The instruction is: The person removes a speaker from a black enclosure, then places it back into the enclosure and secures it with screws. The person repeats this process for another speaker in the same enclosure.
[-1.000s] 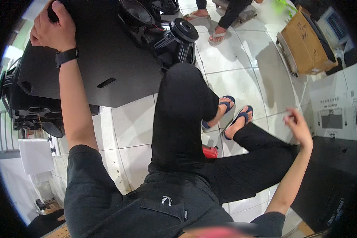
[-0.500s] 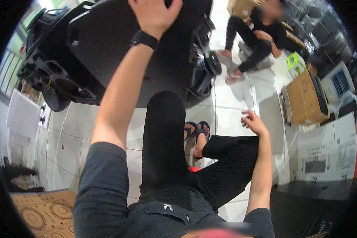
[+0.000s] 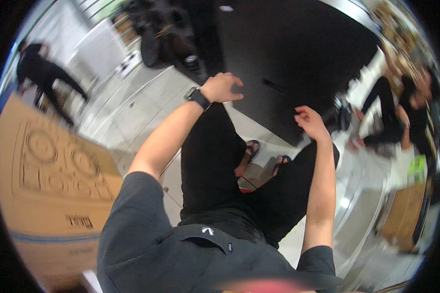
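My left hand (image 3: 222, 88), with a dark watch (image 3: 197, 98) on its wrist, is over my left knee near the edge of a large black panel (image 3: 298, 53). Its fingers are apart and nothing is in them. Over my right knee hangs my right hand (image 3: 312, 123), fingers loosely bent, holding nothing. The panel is the broad flat face of a big black cabinet in front of me. Dark round speaker parts (image 3: 181, 46) stand along its left side, blurred.
A large cardboard box (image 3: 58, 166) with printed speaker outlines stands at my left. Beyond it, a person in black (image 3: 46, 71) bends forward. Another person (image 3: 396, 107) sits low at the right, near a cardboard box (image 3: 403, 215) and a green object (image 3: 417, 170). White tiles (image 3: 142, 102) cover the floor.
My left hand has come off the black panel and back toward my left knee. The view has swung left, bringing in the large box and a second person. My right hand stays by my knee.
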Action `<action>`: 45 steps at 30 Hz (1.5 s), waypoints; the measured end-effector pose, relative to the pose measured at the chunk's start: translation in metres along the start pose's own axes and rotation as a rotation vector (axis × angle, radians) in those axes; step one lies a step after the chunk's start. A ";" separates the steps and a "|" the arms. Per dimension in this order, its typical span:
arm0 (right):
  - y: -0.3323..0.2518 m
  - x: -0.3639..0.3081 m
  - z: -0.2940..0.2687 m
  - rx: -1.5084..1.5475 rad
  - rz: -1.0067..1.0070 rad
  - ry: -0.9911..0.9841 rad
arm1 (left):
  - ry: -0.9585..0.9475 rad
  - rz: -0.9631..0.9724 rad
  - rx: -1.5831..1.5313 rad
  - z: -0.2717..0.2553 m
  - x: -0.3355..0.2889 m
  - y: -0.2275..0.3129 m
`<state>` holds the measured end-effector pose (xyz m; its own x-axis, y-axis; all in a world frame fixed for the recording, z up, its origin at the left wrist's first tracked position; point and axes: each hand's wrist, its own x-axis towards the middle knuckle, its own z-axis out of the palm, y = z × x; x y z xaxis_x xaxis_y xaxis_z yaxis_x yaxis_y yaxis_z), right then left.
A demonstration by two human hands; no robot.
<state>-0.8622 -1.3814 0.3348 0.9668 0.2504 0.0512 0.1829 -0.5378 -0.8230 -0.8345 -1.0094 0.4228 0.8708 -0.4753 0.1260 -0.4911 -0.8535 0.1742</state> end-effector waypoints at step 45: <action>-0.058 0.191 0.111 -0.709 -0.675 0.475 | 0.014 -1.222 -0.840 -0.021 -0.396 -0.236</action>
<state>-0.7082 -1.2125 0.3296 0.5704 0.4135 0.7097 0.6165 -0.7865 -0.0373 -1.0639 -0.6155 0.3525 0.7472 0.4351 -0.5023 0.6531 -0.3411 0.6761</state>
